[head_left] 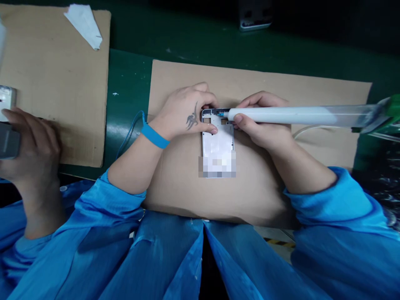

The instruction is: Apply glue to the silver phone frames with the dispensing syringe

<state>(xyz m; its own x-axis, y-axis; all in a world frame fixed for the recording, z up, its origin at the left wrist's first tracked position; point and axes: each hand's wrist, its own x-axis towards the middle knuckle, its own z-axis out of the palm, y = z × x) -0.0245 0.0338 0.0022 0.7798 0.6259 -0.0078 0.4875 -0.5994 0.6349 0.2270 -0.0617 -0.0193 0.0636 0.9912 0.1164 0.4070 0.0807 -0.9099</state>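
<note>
A silver phone frame (218, 141) lies on a cardboard sheet in front of me, its lower end blurred out. My left hand (190, 110) is closed on the frame's upper left side, thumb on its face and fingers behind the top edge. A blue band with a cord circles that wrist. In my right hand (262, 125) is a glue syringe (281, 114), a long white-filled barrel held almost level. The syringe's blue tip (222, 114) is at the frame's top end; whether it touches cannot be seen.
The cardboard sheet (328, 91) rests on a green table (131, 79). At left, a co-worker's hand (34, 141) holds a grey object over another cardboard (62, 83) bearing white paper (84, 25). A dark device (255, 16) stands at the back. Tubing (308, 128) runs right.
</note>
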